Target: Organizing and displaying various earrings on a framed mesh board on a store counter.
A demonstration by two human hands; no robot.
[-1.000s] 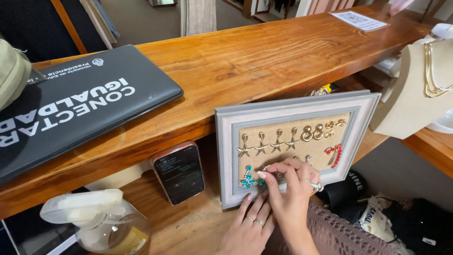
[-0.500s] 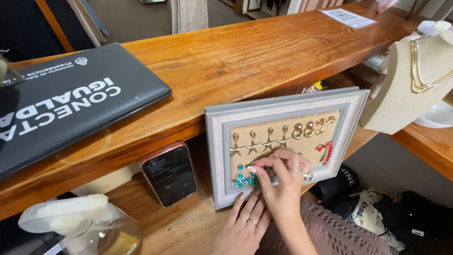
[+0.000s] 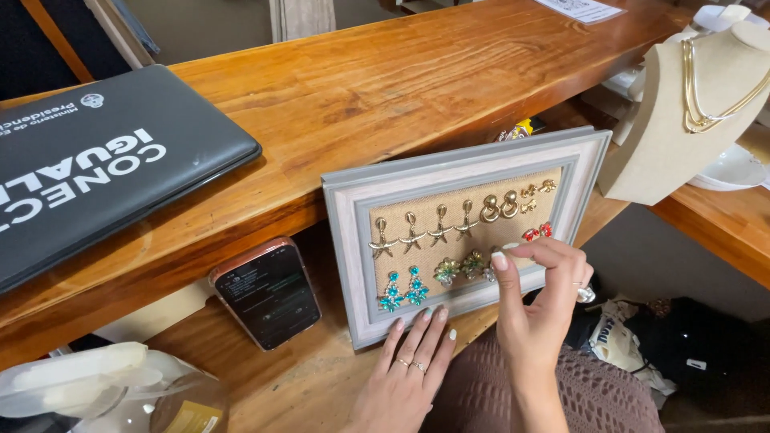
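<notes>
So the grey picture frame [image 3: 468, 234] is propped up on the lower wooden worktop [image 3: 289, 385], leaned back against the edge of the upper wooden shelf [image 3: 385, 88]. Its long axis runs left to right, tilted a bit so the right end sits higher, and its burlap face is turned out toward the camera. Earrings are pinned across the burlap: a row of gold starfish earrings [image 3: 425, 230] up top, a pair of gold hoop earrings [image 3: 500, 208] beside them, teal earrings [image 3: 403, 289] lower left, green flower earrings [image 3: 460, 266] next to those, and red earrings [image 3: 537, 232] at the right.

The left hand [image 3: 409, 373] is laid flat with its fingers [image 3: 421, 337] spread, and the frame's bottom edge is touched by the tips. Nothing is gripped by it. The right hand [image 3: 539, 301] is held up at the lower right of the burlap, thumb and forefinger pinched nearly together right by the green earrings. Whether a small earring is actually caught between them can't be told, too tiny.

A phone [image 3: 269, 293] is leaned just left of the frame, screen out. A dark closed laptop [image 3: 104, 168] is seen on the shelf, and a necklace bust [image 3: 682, 120] with a gold necklace [image 3: 706, 88] is stood off to the right.
</notes>
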